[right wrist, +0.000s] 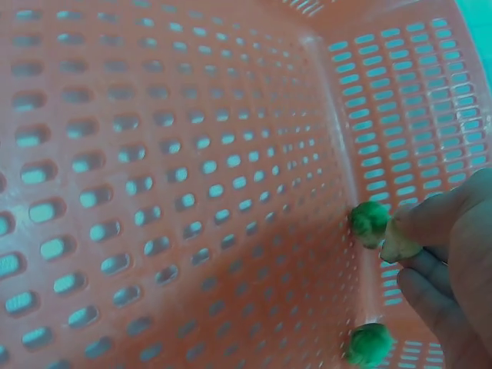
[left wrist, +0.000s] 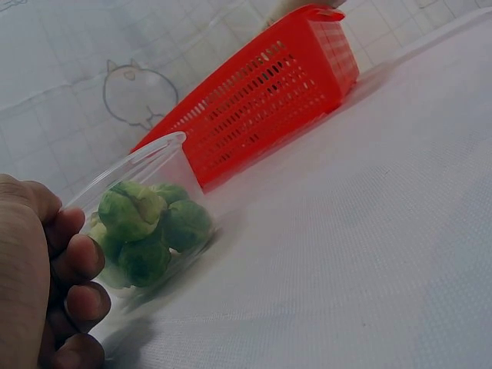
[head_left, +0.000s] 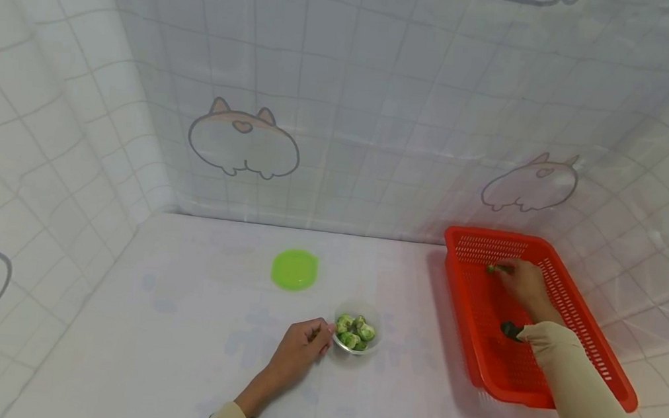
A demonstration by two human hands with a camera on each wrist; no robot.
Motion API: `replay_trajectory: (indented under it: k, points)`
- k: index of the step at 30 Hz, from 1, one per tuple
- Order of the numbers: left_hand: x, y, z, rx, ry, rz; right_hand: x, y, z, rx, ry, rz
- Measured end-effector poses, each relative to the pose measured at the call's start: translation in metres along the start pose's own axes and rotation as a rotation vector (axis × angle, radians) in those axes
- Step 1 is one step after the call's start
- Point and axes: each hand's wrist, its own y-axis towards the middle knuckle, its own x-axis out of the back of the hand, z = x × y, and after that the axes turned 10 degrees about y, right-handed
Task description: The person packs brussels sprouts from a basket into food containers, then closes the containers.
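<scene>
Inside the red basket (head_left: 514,371), the right hand (head_left: 525,287) pinches a pale-ended sprout (right wrist: 401,240) between thumb and fingers; a green sprout (right wrist: 370,224) lies just beside it. The left hand (head_left: 300,347) grips the clear bowl (left wrist: 174,160) at its rim, fingers curled. Assessment: sprout light, firm, rounded, liable to roll; hold round its middle, sparing outer leaves

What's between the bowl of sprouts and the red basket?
Just bare white tabletop, partly in shadow beside the red basket; no object separates it from the clear bowl. The head view shows this.
</scene>
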Motion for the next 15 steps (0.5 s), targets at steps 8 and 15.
replay_trajectory:
  k: [8, 15]
  points:
    - [-0.001, 0.001, -0.004, 0.025, -0.014, -0.008, 0.001, -0.001, 0.011, 0.045, 0.062, -0.054]
    - [0.000, 0.001, 0.000, 0.035, -0.024, 0.002, 0.000, 0.001, 0.020, 0.005, 0.092, -0.047]
